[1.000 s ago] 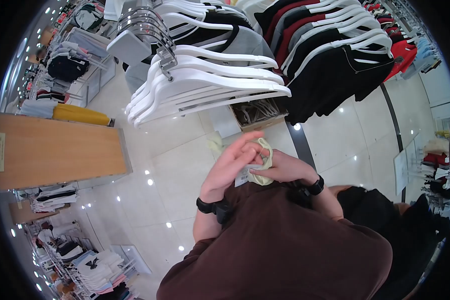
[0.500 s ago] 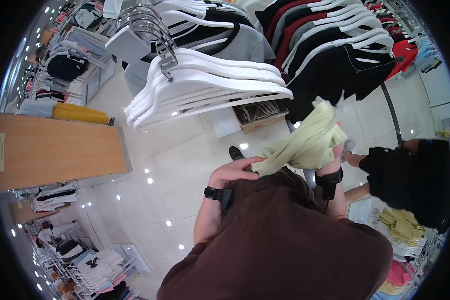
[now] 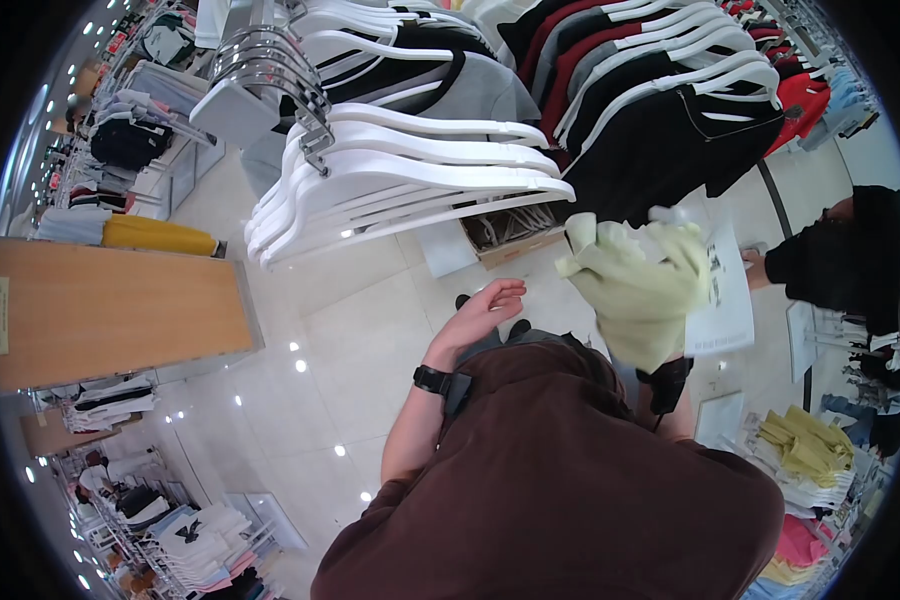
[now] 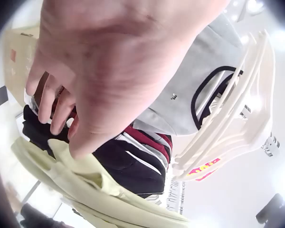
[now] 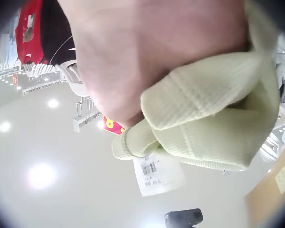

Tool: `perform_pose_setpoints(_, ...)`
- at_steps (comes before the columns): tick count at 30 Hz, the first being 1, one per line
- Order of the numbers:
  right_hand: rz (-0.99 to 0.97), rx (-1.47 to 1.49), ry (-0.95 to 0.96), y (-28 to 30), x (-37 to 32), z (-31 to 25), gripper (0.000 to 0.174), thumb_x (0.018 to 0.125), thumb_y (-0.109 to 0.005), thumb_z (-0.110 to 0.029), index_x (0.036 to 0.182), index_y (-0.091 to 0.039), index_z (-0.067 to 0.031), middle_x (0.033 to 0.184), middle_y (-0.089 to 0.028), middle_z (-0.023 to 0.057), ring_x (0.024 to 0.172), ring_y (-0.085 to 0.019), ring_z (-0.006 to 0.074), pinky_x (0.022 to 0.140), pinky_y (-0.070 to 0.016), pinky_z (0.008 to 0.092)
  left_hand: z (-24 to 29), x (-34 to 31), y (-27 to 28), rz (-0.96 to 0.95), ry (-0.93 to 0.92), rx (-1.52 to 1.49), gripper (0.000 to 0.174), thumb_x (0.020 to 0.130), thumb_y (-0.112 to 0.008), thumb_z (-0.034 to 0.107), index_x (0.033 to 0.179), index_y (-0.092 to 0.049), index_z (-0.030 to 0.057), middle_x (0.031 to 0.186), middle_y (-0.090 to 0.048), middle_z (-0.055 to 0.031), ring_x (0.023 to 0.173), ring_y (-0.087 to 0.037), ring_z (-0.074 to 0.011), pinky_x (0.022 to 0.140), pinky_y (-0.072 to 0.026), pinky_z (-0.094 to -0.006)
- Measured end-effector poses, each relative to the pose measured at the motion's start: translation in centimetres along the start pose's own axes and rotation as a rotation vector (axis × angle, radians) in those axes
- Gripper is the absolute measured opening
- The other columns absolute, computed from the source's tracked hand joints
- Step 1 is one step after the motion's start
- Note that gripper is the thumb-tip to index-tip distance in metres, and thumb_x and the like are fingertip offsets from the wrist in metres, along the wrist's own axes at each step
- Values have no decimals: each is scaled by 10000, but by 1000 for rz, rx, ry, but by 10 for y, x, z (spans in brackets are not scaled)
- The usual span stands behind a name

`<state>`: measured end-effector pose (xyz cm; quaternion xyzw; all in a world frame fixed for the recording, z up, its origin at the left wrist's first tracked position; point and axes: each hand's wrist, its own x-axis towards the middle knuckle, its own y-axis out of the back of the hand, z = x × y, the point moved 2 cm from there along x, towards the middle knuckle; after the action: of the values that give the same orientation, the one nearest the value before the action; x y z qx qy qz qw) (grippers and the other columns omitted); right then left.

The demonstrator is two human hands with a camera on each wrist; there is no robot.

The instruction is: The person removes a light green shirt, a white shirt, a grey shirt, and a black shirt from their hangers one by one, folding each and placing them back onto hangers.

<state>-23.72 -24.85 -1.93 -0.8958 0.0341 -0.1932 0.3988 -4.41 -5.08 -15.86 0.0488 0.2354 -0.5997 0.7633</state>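
Observation:
A pale yellow-green garment (image 3: 640, 285) hangs bunched in front of my body on the right in the head view. My right hand (image 5: 147, 52) grips it, with folds of the cloth wrapped against the fingers in the right wrist view. In the head view that hand is hidden behind the cloth. A white price tag (image 5: 156, 173) with a barcode dangles below the folds. My left hand (image 3: 485, 312) is apart from the garment, its fingers loosely bent and nothing in them. A white printed sheet (image 3: 722, 300) shows beside the garment's right edge.
Several bare white hangers (image 3: 410, 175) hang on a rail just ahead, with black and red garments (image 3: 675, 135) on hangers to their right. Below stands a cardboard box (image 3: 515, 235) of hangers. A wooden counter (image 3: 120, 310) is at left. Another person (image 3: 845, 255) in black stands at right.
Both hands were together on the garment; the left hand has let go and drawn back. My right hand has carried the garment to the right. The person in black has moved farther forward.

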Motion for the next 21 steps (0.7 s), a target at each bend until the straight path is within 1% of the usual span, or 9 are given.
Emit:
perform_pose_setpoints(3,-277,-215,-166,-31,7,11,448,1075,-486,-406,1363,-573,-73,1201,-657,143,1105,-649,325,964,-509,496,-25,17,-3,134,53,-127,558,1045,-636,200,1545,-432,56,1509,-548,-106,1401,-500,-193,1166,-399,-333)
perform_pose_setpoints(5,-333,-253,-163,-36,6,6,441,1070,-494,-405,1350,-580,-75,1179,-660,138,1087,-650,321,950,-509,493,-40,24,-8,200,85,-196,603,1041,-646,206,1570,-398,55,1529,-528,-108,1409,-492,-196,1168,-395,-330)
perform_pose_setpoints(7,-225,-211,-45,-19,-2,-14,435,1064,-502,-405,1337,-588,-78,1157,-663,133,1069,-652,316,936,-510,489,-46,26,-17,209,42,-126,722,997,-706,212,1599,-341,53,1568,-473,-138,1422,-477,-215,1166,-390,-318)
perform_pose_setpoints(10,180,-33,277,33,-28,-52,424,1055,-513,-404,1318,-599,-82,1124,-667,125,1043,-653,310,915,-510,484,-35,27,-26,221,-114,-61,677,970,-726,189,1556,-414,54,1585,-445,-139,1443,-449,-202,1176,-373,-307)
perform_pose_setpoints(12,288,38,367,66,-46,-65,418,1050,-521,-403,1305,-607,-84,1102,-670,120,1026,-655,306,901,-511,480,-48,33,-17,124,-78,-56,609,965,-725,178,1503,-467,55,1524,-498,-126,1391,-488,-185,1141,-402,-304)
perform_pose_setpoints(16,319,68,352,96,-81,-44,405,1038,-536,-402,1280,-621,-89,1057,-676,110,991,-657,297,872,-512,473,-64,34,-13,-107,22,-4,359,988,-677,170,1317,-588,59,1269,-638,-59,1174,-598,-135,1003,-476,-295)
perform_pose_setpoints(17,322,64,339,102,-87,-36,401,1035,-540,-402,1274,-625,-91,1046,-677,107,982,-658,295,865,-512,471,-63,33,-12,-111,24,-2,359,988,-677,170,1317,-588,59,1269,-638,-59,1174,-598,-135,1003,-476,-295)
perform_pose_setpoints(19,327,55,317,107,-99,-24,395,1030,-547,-401,1261,-633,-93,1024,-680,102,964,-659,291,851,-512,468,-56,26,-6,42,180,17,325,1022,-595,123,1340,-574,62,1206,-650,-39,1162,-587,-135,1022,-470,-326)
perform_pose_setpoints(21,332,26,298,113,-109,-16,388,1024,-555,-401,1248,-640,-96,1002,-683,97,947,-660,287,837,-513,464,-33,12,2,155,123,-164,294,1029,-564,107,1319,-577,64,1195,-650,-44,1133,-596,-140,1002,-480,-330)
